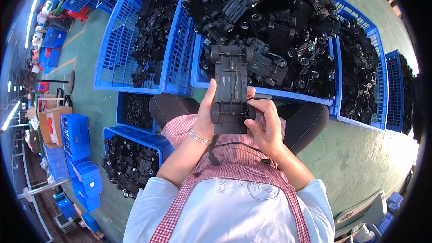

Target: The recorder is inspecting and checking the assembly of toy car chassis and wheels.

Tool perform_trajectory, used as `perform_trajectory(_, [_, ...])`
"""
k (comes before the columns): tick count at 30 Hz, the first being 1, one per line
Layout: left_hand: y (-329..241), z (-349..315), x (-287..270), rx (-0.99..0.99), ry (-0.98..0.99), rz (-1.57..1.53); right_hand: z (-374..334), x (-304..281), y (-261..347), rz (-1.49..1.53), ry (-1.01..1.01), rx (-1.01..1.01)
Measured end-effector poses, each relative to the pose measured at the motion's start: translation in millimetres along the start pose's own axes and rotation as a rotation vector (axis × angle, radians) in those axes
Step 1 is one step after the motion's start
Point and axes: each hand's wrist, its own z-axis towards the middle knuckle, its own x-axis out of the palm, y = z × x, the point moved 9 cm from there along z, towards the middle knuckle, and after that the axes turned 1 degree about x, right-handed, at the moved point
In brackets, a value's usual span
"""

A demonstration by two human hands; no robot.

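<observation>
Upright before my chest I hold a black toy car chassis point(230, 85), its flat underside facing me and wheels at its corners. My left hand point(206, 116) is closed along its left edge, thumb pointing up. At the lower right corner, the fingers and thumb of my right hand point(266, 125) close around the wheel point(250, 111). Just beyond the chassis stands a blue crate point(270, 92) heaped with similar black chassis point(267, 65), many with wheels on.
A blue mesh crate point(130, 83) of black parts stands at the left, another crate point(360, 123) at the right. Near my left knee are a blue bin point(135, 126) of small black wheels and a bin point(130, 130) of chassis. Green floor point(351, 171) shows at the lower right.
</observation>
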Motion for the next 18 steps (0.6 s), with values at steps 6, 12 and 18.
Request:
perform_trajectory(6, [8.0,-14.7,3.8,-0.073,-0.04,0.152,34.0,-36.0,-39.1,0.198,-0.203,0.144])
perform_trajectory(12, [21.7,-24.5,11.0,-0.144,0.112,0.162,44.8,-17.5,-34.8,0.459,-0.107,0.242])
perform_trajectory(18, [21.5,-37.7,-0.9,-0.153,0.137,0.096,40.3,-18.7,-10.1,0.34,-0.208,0.088])
